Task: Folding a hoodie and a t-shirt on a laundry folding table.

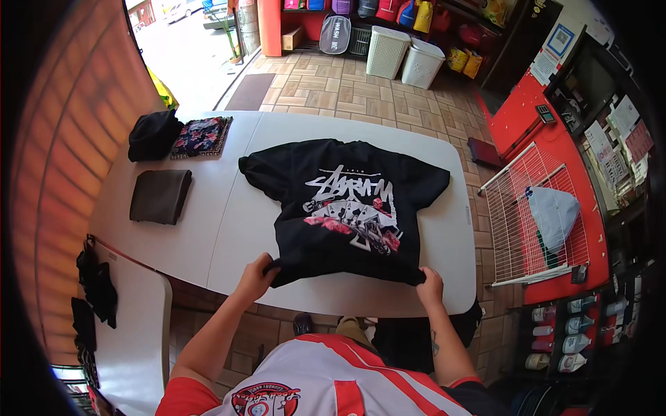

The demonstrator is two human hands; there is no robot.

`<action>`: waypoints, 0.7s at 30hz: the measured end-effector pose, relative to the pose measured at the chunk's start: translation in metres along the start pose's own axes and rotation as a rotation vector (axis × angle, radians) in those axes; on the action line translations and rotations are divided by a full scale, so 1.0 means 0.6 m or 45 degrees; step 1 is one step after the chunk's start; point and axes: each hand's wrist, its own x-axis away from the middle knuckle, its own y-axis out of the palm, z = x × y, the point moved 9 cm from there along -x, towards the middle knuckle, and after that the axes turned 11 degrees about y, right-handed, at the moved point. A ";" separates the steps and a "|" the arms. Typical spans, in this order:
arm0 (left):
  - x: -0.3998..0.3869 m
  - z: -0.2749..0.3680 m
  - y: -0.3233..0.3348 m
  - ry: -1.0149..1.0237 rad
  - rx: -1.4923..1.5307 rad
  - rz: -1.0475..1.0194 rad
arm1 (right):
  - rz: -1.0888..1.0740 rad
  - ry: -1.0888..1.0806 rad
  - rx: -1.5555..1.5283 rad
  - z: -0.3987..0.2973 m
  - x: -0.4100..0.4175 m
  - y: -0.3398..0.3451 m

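A black T-shirt (346, 208) with a white and red print of playing cards lies spread on the white folding table (234, 234), its neck away from me and its hem towards me. My left hand (259, 275) grips the hem's left corner. The right corner of the hem is held in my right hand (431, 286). Between the two hands the hem edge bows slightly. Left of the shirt lie a folded dark brown cloth (160, 196), a folded patterned garment (202, 137) and a bundled black garment (154, 135).
At the lower left, a second white table (135, 322) carries black clothes (99, 286). A white wire rack (536, 223) with a pale bag (554, 213) stands at the right. White hampers (387, 52) stand across the tiled floor. Bottles (577, 343) fill a shelf at the lower right.
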 end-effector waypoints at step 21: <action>0.010 0.536 -0.211 0.931 0.281 0.545 | -0.953 -0.936 -2.072 -0.301 -0.001 -0.503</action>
